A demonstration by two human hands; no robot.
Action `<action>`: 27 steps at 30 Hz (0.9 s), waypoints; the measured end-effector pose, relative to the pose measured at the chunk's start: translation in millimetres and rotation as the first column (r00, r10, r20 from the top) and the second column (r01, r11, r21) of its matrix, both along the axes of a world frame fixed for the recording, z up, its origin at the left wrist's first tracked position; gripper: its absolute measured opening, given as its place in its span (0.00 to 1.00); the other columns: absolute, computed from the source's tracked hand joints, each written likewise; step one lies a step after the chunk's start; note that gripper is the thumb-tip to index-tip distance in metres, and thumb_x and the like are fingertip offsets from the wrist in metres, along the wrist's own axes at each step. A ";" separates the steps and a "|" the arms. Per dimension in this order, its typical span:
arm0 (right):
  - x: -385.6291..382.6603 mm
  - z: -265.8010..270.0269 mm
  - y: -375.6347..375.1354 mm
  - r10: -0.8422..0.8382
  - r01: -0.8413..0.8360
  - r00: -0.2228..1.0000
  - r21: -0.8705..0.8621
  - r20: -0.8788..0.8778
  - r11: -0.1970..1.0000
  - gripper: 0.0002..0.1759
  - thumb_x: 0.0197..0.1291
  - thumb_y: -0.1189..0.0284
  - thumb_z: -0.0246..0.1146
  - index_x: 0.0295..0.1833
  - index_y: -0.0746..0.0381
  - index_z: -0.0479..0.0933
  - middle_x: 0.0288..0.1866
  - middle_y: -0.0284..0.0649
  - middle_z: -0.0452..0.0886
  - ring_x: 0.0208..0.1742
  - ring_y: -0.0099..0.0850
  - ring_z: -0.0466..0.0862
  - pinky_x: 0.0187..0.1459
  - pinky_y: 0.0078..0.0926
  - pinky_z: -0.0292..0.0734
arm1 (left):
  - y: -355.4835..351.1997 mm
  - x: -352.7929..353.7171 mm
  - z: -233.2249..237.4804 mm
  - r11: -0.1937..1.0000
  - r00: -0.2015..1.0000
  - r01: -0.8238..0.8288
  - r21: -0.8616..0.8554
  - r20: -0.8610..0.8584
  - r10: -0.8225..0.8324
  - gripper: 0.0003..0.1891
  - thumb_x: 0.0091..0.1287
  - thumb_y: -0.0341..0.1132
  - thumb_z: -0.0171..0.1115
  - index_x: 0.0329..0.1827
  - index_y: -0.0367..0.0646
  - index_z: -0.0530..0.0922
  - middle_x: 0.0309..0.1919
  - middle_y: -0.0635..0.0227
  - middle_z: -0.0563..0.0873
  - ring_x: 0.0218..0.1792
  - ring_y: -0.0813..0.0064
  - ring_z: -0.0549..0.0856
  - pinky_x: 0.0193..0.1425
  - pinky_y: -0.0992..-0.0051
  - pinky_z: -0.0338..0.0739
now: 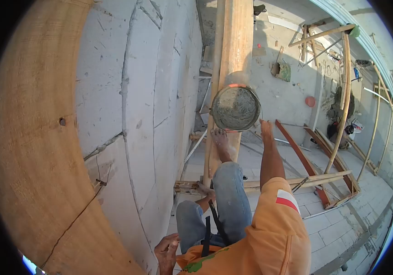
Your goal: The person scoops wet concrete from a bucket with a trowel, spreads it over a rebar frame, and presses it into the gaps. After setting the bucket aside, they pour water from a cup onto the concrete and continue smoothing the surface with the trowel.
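Observation:
A round bucket (236, 109) of wet grey mortar is over the wooden plank (238, 46), just past my bare foot (222, 140). My right hand (266, 130) is at the near right side of the bucket, its fingers closed where the thin wire handle comes down; the grip itself is small in view. At the bottom, beside the block wall (143, 110), my left hand (166, 251) hangs low with fingers loosely bent and apart. Nothing shows in it. My other foot (205, 190) is lower, near a crosspiece.
A broad wooden board (36, 137) curves along the left edge. Below on the right lie reddish-brown beams (299, 151), and wooden poles (343, 101) stand there. A red round object (310, 101) and a greenish box (280, 71) are on the floor far below the plank.

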State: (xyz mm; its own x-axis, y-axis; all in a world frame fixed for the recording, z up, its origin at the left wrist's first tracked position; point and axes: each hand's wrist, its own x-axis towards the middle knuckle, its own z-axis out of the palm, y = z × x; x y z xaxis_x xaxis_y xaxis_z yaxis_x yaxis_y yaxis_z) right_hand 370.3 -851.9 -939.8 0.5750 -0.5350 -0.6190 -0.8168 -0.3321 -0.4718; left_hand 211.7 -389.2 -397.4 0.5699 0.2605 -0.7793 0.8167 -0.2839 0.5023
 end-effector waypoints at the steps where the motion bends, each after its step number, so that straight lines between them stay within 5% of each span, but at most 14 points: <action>1: 10.0 5.6 10.6 -0.331 0.332 0.943 0.019 -0.046 0.943 0.25 0.65 0.58 0.62 0.54 0.71 0.77 0.35 0.42 0.77 0.32 0.36 0.81 0.32 0.43 0.78 | -4.1 10.2 -16.3 0.998 0.998 -0.036 -0.060 0.052 0.039 0.20 0.71 0.45 0.66 0.48 0.33 0.85 0.47 0.51 0.88 0.48 0.65 0.86 0.55 0.67 0.79; 2: 12.7 8.1 15.1 -0.330 0.331 0.943 0.015 -0.051 0.943 0.25 0.65 0.58 0.62 0.54 0.71 0.77 0.35 0.42 0.77 0.32 0.36 0.81 0.32 0.43 0.78 | -9.0 19.6 -30.4 0.990 0.991 -0.072 -0.121 0.100 0.084 0.16 0.70 0.40 0.68 0.45 0.33 0.86 0.48 0.50 0.87 0.51 0.65 0.86 0.56 0.68 0.78; 4: 12.4 17.4 25.3 -0.554 0.493 0.810 0.288 0.194 0.821 0.21 0.68 0.61 0.60 0.51 0.70 0.76 0.25 0.33 0.67 0.25 0.29 0.75 0.30 0.35 0.78 | -16.8 38.7 -59.6 0.983 0.990 -0.029 -0.182 0.129 0.053 0.17 0.70 0.42 0.67 0.48 0.34 0.85 0.51 0.52 0.86 0.50 0.64 0.86 0.55 0.66 0.79; 8: 33.4 134.5 72.1 -0.700 0.552 0.705 0.533 0.113 0.642 0.17 0.72 0.60 0.59 0.44 0.66 0.76 0.24 0.32 0.68 0.24 0.25 0.73 0.32 0.30 0.76 | -46.2 80.6 -95.5 0.936 0.982 -0.055 -0.348 0.152 0.114 0.20 0.69 0.41 0.69 0.57 0.36 0.82 0.57 0.55 0.84 0.54 0.64 0.85 0.57 0.65 0.80; 12: 56.8 181.0 109.9 -0.756 0.488 0.650 0.722 0.075 0.491 0.15 0.74 0.61 0.57 0.43 0.64 0.76 0.24 0.31 0.66 0.22 0.24 0.69 0.29 0.28 0.74 | -72.3 106.4 -86.1 0.898 0.974 0.055 -0.436 0.223 0.049 0.25 0.69 0.42 0.69 0.64 0.35 0.78 0.60 0.54 0.82 0.58 0.64 0.83 0.59 0.67 0.79; 17: 70.9 178.2 132.5 -0.704 0.496 0.708 0.667 0.060 0.556 0.16 0.74 0.61 0.56 0.43 0.64 0.76 0.23 0.30 0.66 0.21 0.24 0.67 0.27 0.28 0.71 | -48.2 86.1 -15.6 0.920 0.932 0.131 -0.370 0.363 0.014 0.27 0.67 0.42 0.71 0.64 0.36 0.77 0.61 0.51 0.81 0.59 0.62 0.83 0.61 0.65 0.79; 21: 90.0 192.2 145.3 -0.724 0.570 0.690 0.602 0.019 0.559 0.15 0.70 0.64 0.58 0.31 0.60 0.72 0.20 0.31 0.63 0.16 0.27 0.63 0.22 0.30 0.63 | -16.8 72.1 20.3 0.951 0.921 0.026 -0.308 0.378 0.098 0.28 0.65 0.41 0.73 0.65 0.39 0.78 0.61 0.55 0.81 0.59 0.64 0.83 0.61 0.64 0.79; 23: 94.8 231.0 153.4 -0.715 0.577 0.699 0.579 0.015 0.576 0.16 0.74 0.62 0.55 0.32 0.59 0.70 0.21 0.31 0.62 0.18 0.27 0.62 0.23 0.32 0.63 | -15.3 73.9 21.2 0.957 0.928 -0.012 -0.290 0.352 0.118 0.28 0.64 0.40 0.74 0.66 0.41 0.78 0.62 0.56 0.82 0.59 0.65 0.83 0.62 0.64 0.79; 25: 80.9 271.1 154.7 -0.689 0.495 0.723 0.656 0.053 0.570 0.16 0.76 0.59 0.52 0.37 0.59 0.69 0.22 0.31 0.61 0.19 0.27 0.63 0.24 0.32 0.62 | -24.7 74.0 22.4 0.945 0.989 -0.035 -0.324 0.124 0.079 0.27 0.63 0.38 0.76 0.64 0.39 0.79 0.61 0.56 0.83 0.58 0.70 0.83 0.63 0.69 0.78; 27: 74.8 358.7 168.9 -0.664 0.501 0.748 0.647 0.011 0.575 0.18 0.76 0.56 0.52 0.45 0.62 0.68 0.23 0.31 0.60 0.21 0.27 0.63 0.26 0.33 0.64 | -42.0 70.9 -2.6 0.943 0.990 -0.017 -0.333 0.130 0.064 0.32 0.64 0.47 0.74 0.67 0.38 0.76 0.65 0.53 0.79 0.64 0.65 0.80 0.67 0.67 0.74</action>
State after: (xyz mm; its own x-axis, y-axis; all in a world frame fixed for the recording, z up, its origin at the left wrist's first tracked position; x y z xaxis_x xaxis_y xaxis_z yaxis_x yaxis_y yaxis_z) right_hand 445.2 -683.1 -581.1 0.4317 -0.3929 -0.8120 -0.5718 0.5770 -0.5832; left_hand 282.6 -431.2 -399.9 0.6712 0.0270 -0.7408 0.7410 -0.0512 0.6695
